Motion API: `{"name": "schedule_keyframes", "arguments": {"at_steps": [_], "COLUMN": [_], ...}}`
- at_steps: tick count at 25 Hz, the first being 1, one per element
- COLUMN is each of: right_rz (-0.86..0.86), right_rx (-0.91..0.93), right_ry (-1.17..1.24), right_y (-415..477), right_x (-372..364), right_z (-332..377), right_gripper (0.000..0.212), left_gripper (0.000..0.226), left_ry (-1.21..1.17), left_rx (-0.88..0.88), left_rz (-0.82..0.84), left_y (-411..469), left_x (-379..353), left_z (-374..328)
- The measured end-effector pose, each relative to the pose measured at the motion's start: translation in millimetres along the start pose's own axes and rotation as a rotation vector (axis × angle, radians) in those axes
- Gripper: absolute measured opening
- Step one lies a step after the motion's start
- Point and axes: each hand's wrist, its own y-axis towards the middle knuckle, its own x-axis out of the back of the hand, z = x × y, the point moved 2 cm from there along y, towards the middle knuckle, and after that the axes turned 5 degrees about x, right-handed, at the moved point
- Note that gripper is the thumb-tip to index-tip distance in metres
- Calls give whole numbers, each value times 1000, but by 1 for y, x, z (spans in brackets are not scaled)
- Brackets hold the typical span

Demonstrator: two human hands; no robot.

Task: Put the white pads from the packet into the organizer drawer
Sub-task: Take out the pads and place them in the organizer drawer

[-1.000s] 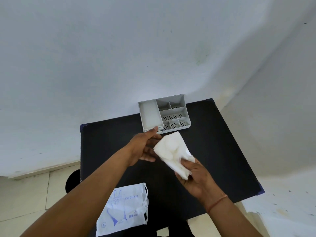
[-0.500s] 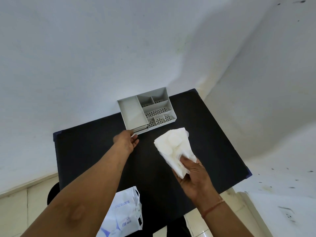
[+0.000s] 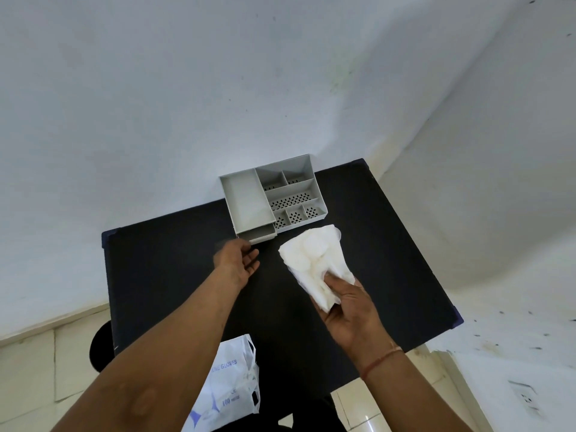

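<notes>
Two hands: both bare, reaching out over a black desk (image 3: 174, 275) with a matte, flat top and dark blue corner caps.
Left hand (image 3: 237, 260): loosely open with fingers spread and holding nothing, its fingertips just short of the drawer front; whether they touch it I cannot tell.
Right hand (image 3: 349, 310): closed around the lower end of the packet, thumb on top; a thin reddish thread sits on the wrist.
Packet (image 3: 314, 263): thin, crinkled, translucent white plastic, bulging at the top and tapering to where it is gripped, held above the desk just in front of the organizer.
White pads (image 3: 311, 255): soft rounded white shapes showing faintly through the packet's film; their count cannot be made out.
Organizer (image 3: 293, 188): light grey rigid plastic, boxy, at the far edge of the desk against the wall; one long smooth-floored bin on the left, smaller compartments on the right with perforated floors.
Drawer (image 3: 257, 236): small grey box pulled slightly out from under the long bin, interior in shadow.
Glove bag (image 3: 230, 388): glossy white plastic with blue print reading "GLOVES", lying crumpled at the near edge of the desk.
Wall (image 3: 218, 88): pale, rough plaster.
</notes>
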Motion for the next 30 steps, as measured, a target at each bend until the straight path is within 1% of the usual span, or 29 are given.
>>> {"name": "schedule_keyframes", "arguments": {"at_steps": [3, 5, 6, 10, 15, 17, 19, 20, 21, 23, 24, 25, 26, 28, 30], "right_rz": [5, 10, 12, 19, 3, 2, 5, 9, 12, 29, 37, 46, 61, 96, 124], "right_rx": [-4, -5, -7, -29, -53, -61, -77, -86, -96, -101, -92, -72, -36, 78, 181], "right_ry": [-11, -16, -23, -41, -35, -41, -39, -40, -46, -64, -86, -132, -214, -487, -793], "right_y": [12, 18, 21, 30, 41, 45, 50, 53, 56, 62, 64, 66, 68, 72, 80], "right_x": [-6, -10, -12, -17, -22, -25, -29, -31, -33, -38, -41, -43, -45, -46, -45], "right_z": [3, 3, 2, -1, -6, -10, -15, -18, -23, -32, -36, -38, -39, -35, -30], "right_gripper": [31, 31, 32, 38, 41, 43, 42, 42, 41, 39, 38, 36, 31, 19, 17], "left_gripper": [18, 10, 10, 14, 18, 29, 38, 38, 34, 30, 31, 30, 25, 17, 13], "left_ry": [5, 83, 131, 275, 254, 314, 381, 391, 378, 331, 335, 358, 381, 395, 447], "left_rx": [-9, -15, -8, 71, 64, 10, -149, -237, -280, -223, -190, -184, -198, -233, -276], "left_rz": [-49, -83, -82, -24, 30, -22, -158, -180, -123, 121, 207, 238, 221, 143, 73], "left_y": [0, -5, -6, -14, -17, -18, -25, -30, -38, -57, -63, -69, -66, -60, -54], "left_x": [-3, -3, 0, 17, 27, 33, 41, 42, 40, 26, 21, 15, 13, 12, 14], "left_z": [-8, -6, -1, 39, 54, 54, 52, 50, 48, 44, 42, 39, 37, 31, 25]}}
